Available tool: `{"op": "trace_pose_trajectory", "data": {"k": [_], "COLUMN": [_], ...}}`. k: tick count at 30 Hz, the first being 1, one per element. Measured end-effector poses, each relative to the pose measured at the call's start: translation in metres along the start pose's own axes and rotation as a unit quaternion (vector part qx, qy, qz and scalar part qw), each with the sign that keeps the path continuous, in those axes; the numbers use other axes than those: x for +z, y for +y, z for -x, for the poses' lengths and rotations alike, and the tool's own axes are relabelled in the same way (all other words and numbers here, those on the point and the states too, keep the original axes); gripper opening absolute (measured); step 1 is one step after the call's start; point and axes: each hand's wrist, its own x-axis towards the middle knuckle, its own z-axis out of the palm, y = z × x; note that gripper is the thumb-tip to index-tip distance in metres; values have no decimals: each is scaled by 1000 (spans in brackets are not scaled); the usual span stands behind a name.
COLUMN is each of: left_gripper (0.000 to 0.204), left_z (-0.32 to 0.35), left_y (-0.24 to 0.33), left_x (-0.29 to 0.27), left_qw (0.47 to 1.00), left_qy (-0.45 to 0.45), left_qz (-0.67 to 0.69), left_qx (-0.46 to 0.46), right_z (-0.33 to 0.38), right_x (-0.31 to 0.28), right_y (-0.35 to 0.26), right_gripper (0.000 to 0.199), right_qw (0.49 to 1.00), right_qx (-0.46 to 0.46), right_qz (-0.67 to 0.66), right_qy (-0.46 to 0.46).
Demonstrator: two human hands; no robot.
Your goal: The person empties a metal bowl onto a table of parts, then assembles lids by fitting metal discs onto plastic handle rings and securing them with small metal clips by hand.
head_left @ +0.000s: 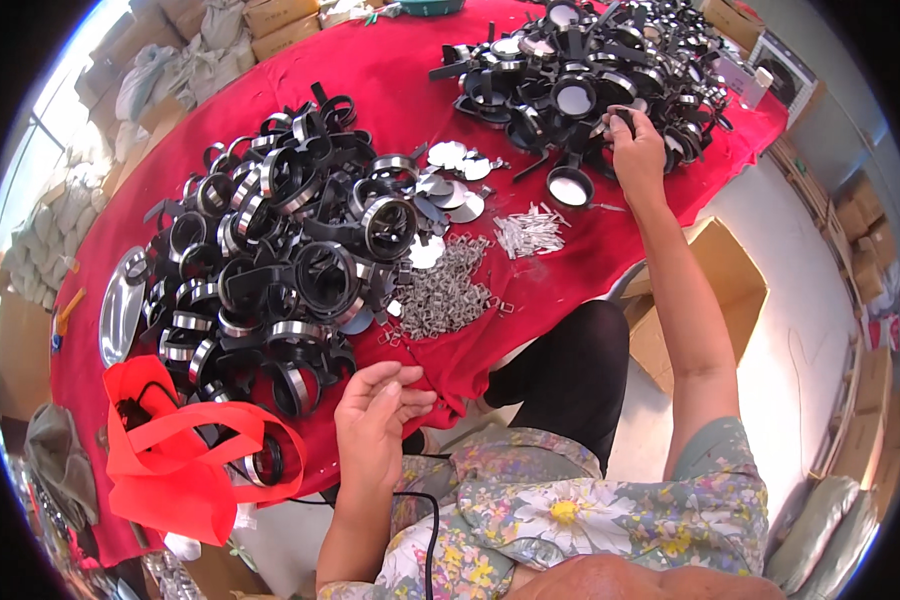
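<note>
My left hand (380, 408) is held above the near edge of the red cloth, its fingers stretched out and nothing in it. Reaching to the far right, my right hand (637, 150) has its fingers closed around a round mirror (622, 112) at the edge of a heap of black-framed round mirrors (573, 98); its fingers partly hide that piece. Just below that hand lies another handled mirror (569, 187). Nearest my left hand are a pile of small metal clips (445, 290) and a large heap of black rings with silver bands (325, 280).
Loose mirror discs (460, 190) and thin whitish strips (530, 232) lie mid-table. A red bag (185, 450) and a silver oval tray (122, 305) are at the left. An open cardboard box (715, 290) stands on the floor at right. A black cable (434, 530) crosses my clothing.
</note>
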Motion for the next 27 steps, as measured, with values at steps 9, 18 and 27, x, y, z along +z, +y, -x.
{"op": "trace_pose_trajectory", "data": {"k": [9,18,27], "left_gripper": [23,23,22], "left_z": [-13,-10,-6], "left_y": [-4,-3,2], "left_x": [3,-2,2], "left_qw": [1000,1000,998], "left_qy": [21,20,25], "left_qz": [-10,-5,-42], "left_qx": [14,13,39], "right_z": [83,92,74], "right_x": [49,92,97], "right_y": [-53,-47,-34], "right_gripper": [18,29,34], "right_qw": [957,885,849], "right_qx": [56,-110,-135], "right_qz": [-120,281,338], "right_qy": [-260,-355,-384]}}
